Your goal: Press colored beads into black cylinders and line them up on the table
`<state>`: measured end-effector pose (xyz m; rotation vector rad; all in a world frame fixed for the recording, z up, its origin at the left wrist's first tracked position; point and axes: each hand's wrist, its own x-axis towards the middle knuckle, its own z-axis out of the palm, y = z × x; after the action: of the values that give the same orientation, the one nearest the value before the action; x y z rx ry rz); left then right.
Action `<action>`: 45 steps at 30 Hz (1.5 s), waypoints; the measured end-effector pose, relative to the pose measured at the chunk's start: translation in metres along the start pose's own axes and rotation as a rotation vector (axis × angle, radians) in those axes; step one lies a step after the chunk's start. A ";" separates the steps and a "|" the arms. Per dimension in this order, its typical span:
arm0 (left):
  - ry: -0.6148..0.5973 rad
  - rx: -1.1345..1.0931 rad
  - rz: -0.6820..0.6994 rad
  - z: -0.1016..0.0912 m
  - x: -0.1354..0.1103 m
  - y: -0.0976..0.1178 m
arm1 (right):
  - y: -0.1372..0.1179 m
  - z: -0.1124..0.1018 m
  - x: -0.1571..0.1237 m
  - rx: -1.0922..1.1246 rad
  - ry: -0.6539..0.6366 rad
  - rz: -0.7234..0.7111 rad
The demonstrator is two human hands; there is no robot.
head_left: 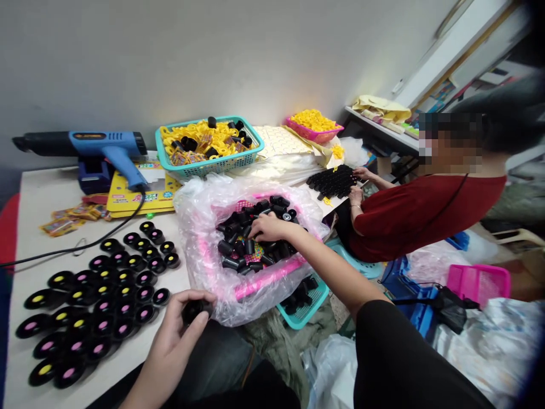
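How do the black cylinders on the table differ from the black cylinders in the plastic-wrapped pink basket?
The table cylinders stand grouped in rough rows, while the basket cylinders lie jumbled at many angles. The table cylinders show pink or yellow discs on their upward ends; the basket cylinders mostly show black sides. The right hand is among the basket cylinders, with the table cylinders off to its left. Both groups are black and round.

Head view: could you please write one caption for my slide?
Left hand holds a black cylinder; right hand reaches among black cylinders in a plastic-draped pink basket.
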<state>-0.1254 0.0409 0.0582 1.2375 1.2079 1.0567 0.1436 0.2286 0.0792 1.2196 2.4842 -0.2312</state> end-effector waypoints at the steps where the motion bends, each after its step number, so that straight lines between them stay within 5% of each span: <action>1: -0.007 0.011 -0.009 -0.001 0.001 -0.001 | 0.005 -0.002 -0.001 -0.008 0.007 0.038; 10: -0.081 0.045 0.002 -0.002 0.001 -0.011 | -0.003 0.011 0.022 -0.054 0.248 0.117; 16: -0.085 0.045 -0.021 -0.007 -0.003 -0.016 | 0.008 -0.002 0.015 -0.036 0.391 0.350; 25: -0.068 0.040 -0.007 -0.006 -0.005 -0.015 | -0.016 0.005 -0.019 0.100 0.261 0.416; 31: -0.138 0.141 0.059 0.008 -0.005 -0.005 | -0.041 0.017 -0.008 0.361 0.133 0.411; 35: -0.133 0.172 0.090 0.010 -0.005 -0.004 | -0.025 -0.002 -0.010 0.664 0.094 0.264; 38: -0.101 0.174 0.067 0.003 -0.006 -0.008 | -0.005 -0.019 -0.025 0.901 0.192 0.203; 41: -0.080 0.178 0.038 -0.001 -0.008 -0.013 | 0.006 -0.024 -0.038 0.611 0.232 0.273; 45: -0.093 0.167 0.048 0.001 -0.009 -0.016 | -0.006 -0.005 -0.043 0.346 0.118 0.310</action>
<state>-0.1257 0.0308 0.0429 1.4345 1.2191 0.9369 0.1623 0.1951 0.1007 1.7834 2.3715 -0.5357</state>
